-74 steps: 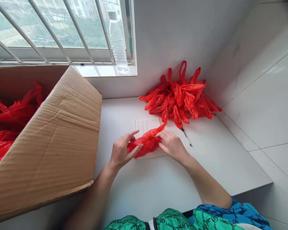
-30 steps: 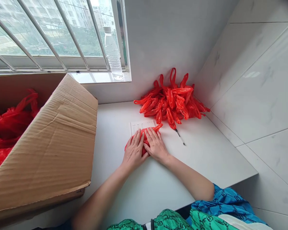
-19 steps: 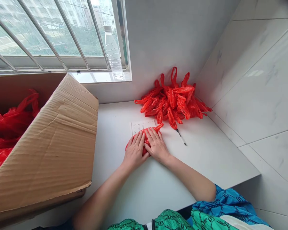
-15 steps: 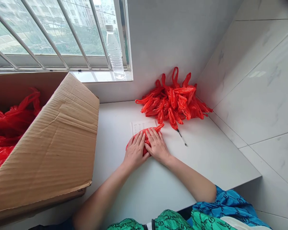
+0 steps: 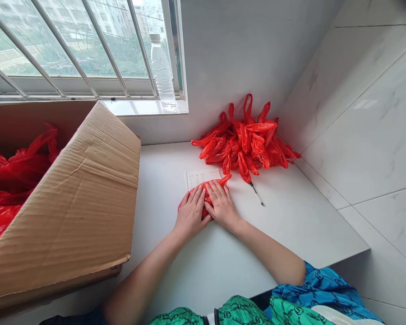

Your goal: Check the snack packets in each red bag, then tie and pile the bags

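Note:
A red plastic bag [image 5: 207, 197] lies crumpled on the white ledge [image 5: 291, 216], on top of a sheet of paper [image 5: 200, 176] with printed lines. My left hand [image 5: 190, 214] rests flat on its left part, fingers stretched out. My right hand [image 5: 223, 206] lies flat on its right part, fingers together and pointing away from me. Both palms press the bag down. One corner of the bag [image 5: 225, 178] sticks out past my right fingertips.
A heap of folded red bags [image 5: 246, 141] lies in the far corner by the wall. A pen [image 5: 257, 194] lies just right of my hands. A large cardboard box [image 5: 71, 198] holding loose red bags [image 5: 10, 180] stands at the left. A water bottle [image 5: 162, 67] stands on the windowsill.
Earlier my hands held the bag loosely with fingers spread around it. Now both lie flat on it, pressing it onto the paper. In the last second they have hardly moved.

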`<act>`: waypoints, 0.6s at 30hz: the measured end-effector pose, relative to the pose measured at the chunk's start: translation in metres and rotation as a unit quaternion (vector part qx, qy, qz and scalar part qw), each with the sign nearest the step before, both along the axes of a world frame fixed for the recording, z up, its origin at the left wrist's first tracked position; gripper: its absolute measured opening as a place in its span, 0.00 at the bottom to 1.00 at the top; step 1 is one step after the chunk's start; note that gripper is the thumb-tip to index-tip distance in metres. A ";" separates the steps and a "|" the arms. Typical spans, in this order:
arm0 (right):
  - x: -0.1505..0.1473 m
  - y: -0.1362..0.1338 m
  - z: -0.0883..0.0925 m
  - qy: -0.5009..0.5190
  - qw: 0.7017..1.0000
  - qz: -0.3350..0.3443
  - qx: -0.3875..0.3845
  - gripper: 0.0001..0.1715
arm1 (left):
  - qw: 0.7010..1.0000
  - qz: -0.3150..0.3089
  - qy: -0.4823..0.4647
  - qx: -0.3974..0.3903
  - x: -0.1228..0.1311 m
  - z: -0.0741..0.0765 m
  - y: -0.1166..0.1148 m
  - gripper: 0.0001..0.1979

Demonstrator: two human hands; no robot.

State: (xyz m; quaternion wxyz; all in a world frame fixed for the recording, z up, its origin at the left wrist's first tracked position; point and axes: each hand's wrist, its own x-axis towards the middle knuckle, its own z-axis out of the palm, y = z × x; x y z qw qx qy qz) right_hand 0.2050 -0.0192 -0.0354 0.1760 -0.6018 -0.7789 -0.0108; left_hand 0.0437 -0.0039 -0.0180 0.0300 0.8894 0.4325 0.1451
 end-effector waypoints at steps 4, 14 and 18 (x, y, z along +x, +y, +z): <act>0.000 0.000 0.000 0.004 1.000 0.002 0.003 0.34 | 1.000 -0.002 0.002 -0.006 0.001 0.001 0.000 0.37; -0.001 0.000 0.000 0.015 1.000 0.005 0.011 0.34 | 1.000 -0.010 -0.013 -0.009 -0.001 0.002 0.001 0.36; -0.002 0.000 -0.001 0.031 1.000 0.005 0.004 0.34 | 1.000 -0.014 0.004 -0.025 -0.001 0.005 0.001 0.36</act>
